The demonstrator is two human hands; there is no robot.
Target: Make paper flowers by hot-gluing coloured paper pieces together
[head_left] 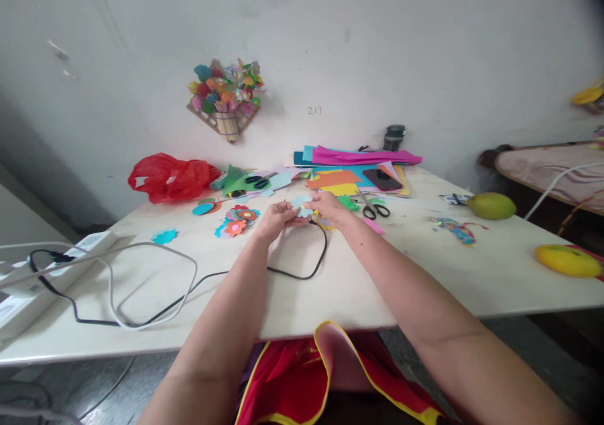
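Note:
Between my two hands is a light blue paper flower (303, 206), held a little above the table. My left hand (278, 219) pinches its left edge, while the fingers of my right hand (325, 206) are closed on its right side. A small yellow spot shows near the flower's middle. To the left of my hands lie several layered paper flowers (237, 221) in orange, blue and pink, and farther left a single blue paper flower (165, 236). Black-handled scissors (374, 209) rest just right of my right hand, beside a green paper piece (348, 203).
A white power strip (56, 287) with a looping white cable (195, 274) and a black cable (302, 278) occupies the left. Coloured paper sheets (335, 178), a phone (383, 180) and a red plastic bag (172, 178) lie at the back. Two yellowish fruits, including a mango (566, 261), sit right.

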